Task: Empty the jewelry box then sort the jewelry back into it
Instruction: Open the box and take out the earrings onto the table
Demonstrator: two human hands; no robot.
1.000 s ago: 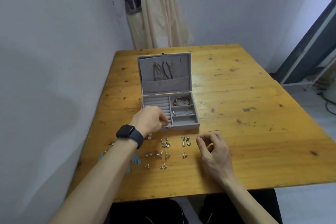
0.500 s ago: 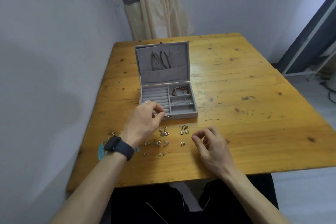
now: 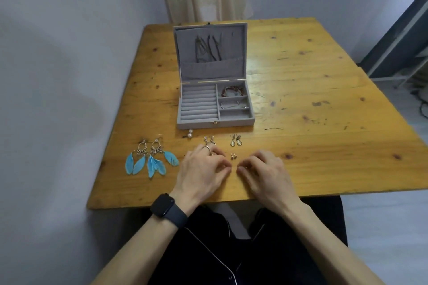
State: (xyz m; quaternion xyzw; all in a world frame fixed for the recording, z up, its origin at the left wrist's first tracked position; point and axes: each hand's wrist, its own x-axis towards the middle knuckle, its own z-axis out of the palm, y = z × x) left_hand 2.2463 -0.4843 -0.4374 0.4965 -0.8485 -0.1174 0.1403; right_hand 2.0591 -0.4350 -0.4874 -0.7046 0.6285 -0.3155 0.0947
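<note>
Head view, single frame. The left hand (image 3: 203,169) and right hand (image 3: 266,169) lie palm-down on the wooden table (image 3: 324,146), fingertips turned toward each other and nearly meeting. The fingers of both hands are bent. The tips cover what lies under them, so whether either hand pinches anything cannot be told. A ring (image 3: 206,147) shows on one left finger. A dark-faced watch (image 3: 168,209) is strapped on the left wrist.

Just beyond the gap between the fingertips lies a pair of small studs (image 3: 233,155), with the teardrop earrings (image 3: 236,142) farther out. The crystal earrings (image 3: 209,139) lie just beyond the left fingers. The pearl earrings (image 3: 190,134) lie beyond and to the left of them. The blue feather earrings (image 3: 150,159) lie left of the left hand, apart from it.

The jewelry box (image 3: 215,124) stands open well beyond the fingers, lid upright. Dark cords (image 3: 208,48) hang into the lid pocket. A red bracelet (image 3: 232,91) lies in the farthest right compartment and a silver chain (image 3: 231,104) in the middle one
</note>
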